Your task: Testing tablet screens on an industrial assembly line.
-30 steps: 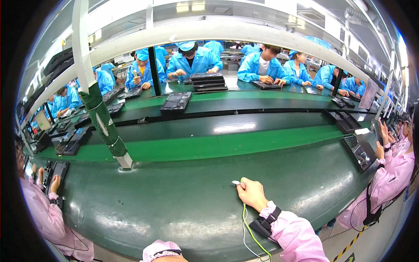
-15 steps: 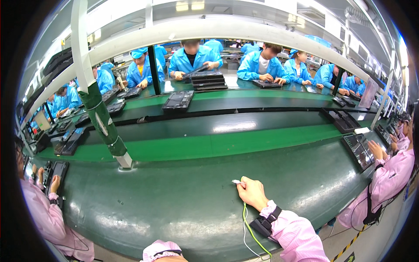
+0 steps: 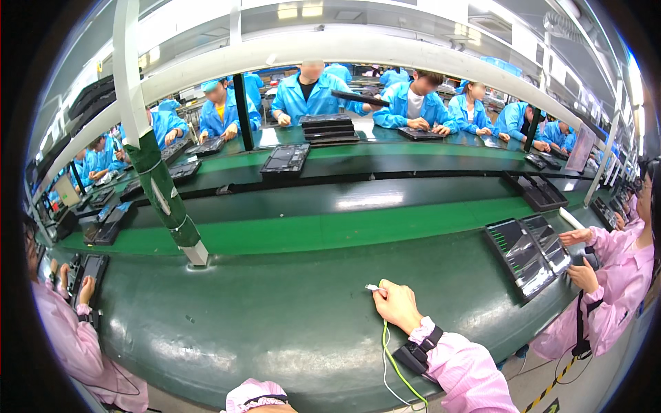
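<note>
My right hand [image 3: 398, 303] is closed just above the green worktop [image 3: 275, 303], its thumb and fingers pinching a small white cable plug [image 3: 373, 288] that points left. Below the hand hang a green cord [image 3: 390, 361] and a thin white one, both running down to the lower edge. A black strap with a dark block [image 3: 415, 354] sits round my right wrist, over the pink sleeve. Of my left arm only a pink cuff [image 3: 253, 394] with a dark band and a sliver of skin show at the lower edge; its fingers are out of sight.
Right of my hand, a co-worker's hands [image 3: 582, 272] are at a black tray [image 3: 527, 255] with dark panels. A white-green post [image 3: 162, 186] rises on the left. Across the green conveyor strip [image 3: 330, 230] lie black device panels [image 3: 285, 160]. Another pink-sleeved person works at far left.
The black tray at right has shifted left toward me, with the co-worker's hands following. Across the line, a person has swung a dark panel to the right. My right hand has hardly moved.
</note>
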`<state>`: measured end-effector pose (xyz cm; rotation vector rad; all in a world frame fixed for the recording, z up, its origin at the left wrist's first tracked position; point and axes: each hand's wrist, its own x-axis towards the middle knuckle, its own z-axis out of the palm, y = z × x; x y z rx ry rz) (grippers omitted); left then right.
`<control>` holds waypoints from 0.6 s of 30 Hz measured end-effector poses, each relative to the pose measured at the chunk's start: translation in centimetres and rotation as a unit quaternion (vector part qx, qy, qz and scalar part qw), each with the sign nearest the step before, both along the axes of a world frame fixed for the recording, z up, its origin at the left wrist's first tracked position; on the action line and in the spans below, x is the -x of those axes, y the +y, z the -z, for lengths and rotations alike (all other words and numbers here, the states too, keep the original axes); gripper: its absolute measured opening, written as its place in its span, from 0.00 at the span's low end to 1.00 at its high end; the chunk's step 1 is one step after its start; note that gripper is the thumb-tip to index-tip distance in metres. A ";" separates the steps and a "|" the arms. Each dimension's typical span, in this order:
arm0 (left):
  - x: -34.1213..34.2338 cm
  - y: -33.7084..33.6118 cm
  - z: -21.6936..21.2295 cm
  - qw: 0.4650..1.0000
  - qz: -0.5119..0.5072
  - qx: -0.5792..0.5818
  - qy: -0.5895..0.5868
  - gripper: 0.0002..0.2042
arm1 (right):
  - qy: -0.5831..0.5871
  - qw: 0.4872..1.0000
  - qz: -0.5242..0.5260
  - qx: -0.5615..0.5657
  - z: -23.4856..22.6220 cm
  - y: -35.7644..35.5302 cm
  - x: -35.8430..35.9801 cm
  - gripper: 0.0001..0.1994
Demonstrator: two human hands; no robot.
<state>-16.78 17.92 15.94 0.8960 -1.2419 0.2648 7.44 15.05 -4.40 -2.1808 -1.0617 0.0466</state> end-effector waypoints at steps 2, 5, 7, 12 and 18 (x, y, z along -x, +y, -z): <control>0.0 0.1 -0.1 1.000 0.000 -0.016 -0.008 0.21 | -0.002 1.000 0.001 0.001 0.1 0.1 0.0 0.09; 0.0 0.1 -0.4 1.000 -0.020 -0.010 -0.006 0.21 | -0.017 0.999 0.005 -0.041 0.1 0.1 0.2 0.10; -0.1 0.2 -0.6 1.000 0.008 -0.010 -0.017 0.20 | 0.010 0.999 0.015 -0.036 0.0 0.0 0.3 0.10; -0.6 0.8 -0.6 1.000 0.012 -0.005 -0.011 0.16 | 0.032 0.996 -0.005 -0.078 -1.1 -1.0 2.1 0.09; -2.5 2.4 1.3 0.959 -0.214 -0.016 0.182 0.16 | -0.061 0.963 0.049 -0.257 -3.4 -7.7 5.6 0.11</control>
